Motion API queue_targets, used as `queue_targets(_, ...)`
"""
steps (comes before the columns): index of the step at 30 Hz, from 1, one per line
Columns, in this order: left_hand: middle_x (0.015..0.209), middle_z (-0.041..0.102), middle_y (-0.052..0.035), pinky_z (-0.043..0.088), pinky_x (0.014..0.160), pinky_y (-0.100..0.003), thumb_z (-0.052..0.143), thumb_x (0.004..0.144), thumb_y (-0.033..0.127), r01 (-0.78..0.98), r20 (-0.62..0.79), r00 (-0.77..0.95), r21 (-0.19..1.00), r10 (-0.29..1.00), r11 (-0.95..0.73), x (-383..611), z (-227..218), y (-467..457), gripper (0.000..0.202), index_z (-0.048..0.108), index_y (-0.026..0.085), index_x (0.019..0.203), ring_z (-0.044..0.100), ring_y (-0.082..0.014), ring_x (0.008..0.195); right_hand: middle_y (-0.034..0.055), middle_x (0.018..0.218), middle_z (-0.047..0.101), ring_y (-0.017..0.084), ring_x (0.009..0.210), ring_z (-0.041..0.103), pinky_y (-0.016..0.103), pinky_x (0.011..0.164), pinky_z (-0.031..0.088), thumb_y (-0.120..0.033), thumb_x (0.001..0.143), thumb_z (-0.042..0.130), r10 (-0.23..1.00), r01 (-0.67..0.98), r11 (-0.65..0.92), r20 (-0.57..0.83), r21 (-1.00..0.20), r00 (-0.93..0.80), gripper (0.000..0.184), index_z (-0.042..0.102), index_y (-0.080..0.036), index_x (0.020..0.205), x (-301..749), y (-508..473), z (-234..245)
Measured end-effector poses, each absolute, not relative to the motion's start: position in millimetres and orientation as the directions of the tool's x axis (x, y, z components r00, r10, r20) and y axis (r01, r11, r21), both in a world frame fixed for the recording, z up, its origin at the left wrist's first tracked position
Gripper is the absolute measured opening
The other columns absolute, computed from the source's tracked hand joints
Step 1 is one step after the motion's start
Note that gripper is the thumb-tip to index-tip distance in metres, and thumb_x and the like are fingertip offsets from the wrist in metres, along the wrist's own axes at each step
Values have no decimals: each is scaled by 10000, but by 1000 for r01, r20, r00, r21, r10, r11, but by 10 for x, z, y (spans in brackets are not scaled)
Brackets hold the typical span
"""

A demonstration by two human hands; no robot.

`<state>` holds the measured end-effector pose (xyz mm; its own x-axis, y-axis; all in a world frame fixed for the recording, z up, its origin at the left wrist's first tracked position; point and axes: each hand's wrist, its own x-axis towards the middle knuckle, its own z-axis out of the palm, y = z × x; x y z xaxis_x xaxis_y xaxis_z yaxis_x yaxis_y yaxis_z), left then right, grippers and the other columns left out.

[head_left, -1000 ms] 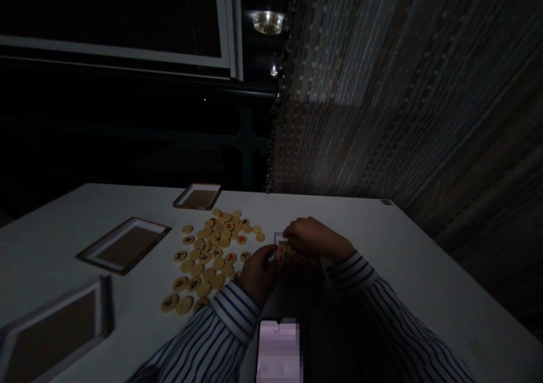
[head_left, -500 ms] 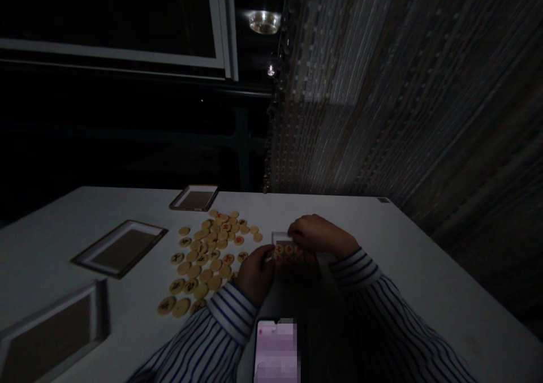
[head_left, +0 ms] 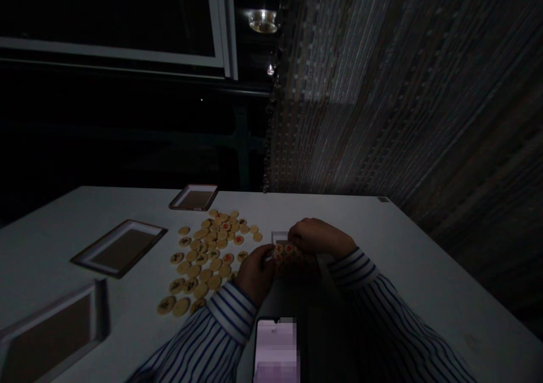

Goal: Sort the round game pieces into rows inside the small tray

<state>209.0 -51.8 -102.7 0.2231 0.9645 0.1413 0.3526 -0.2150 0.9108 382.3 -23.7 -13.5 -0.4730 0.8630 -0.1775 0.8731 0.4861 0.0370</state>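
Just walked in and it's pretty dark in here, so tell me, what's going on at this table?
A person in a striped shirt sits at a white table with both hands at a small tray holding round game pieces. The left hand is at its near left side and the right hand rests on its far edge. A loose heap of tan discs lies to the left, beside three more trays. A lit phone lies near the person.

Blue-striped sleeves [head_left: 229,321], tan discs [head_left: 203,264]
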Motion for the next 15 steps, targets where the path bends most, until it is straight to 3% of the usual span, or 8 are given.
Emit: queue_targets(15,1029,640,-102,457,843,-318,478,730,126,400,139,232,889,963,-225,2090,-1031,-508,324,568,127,1041,587,-179,954,96,875,667,197,786,610,250,610,375,-200,749,412,853,871,492,-206,15,-479,291,658,-193,905,3759,-246,-189)
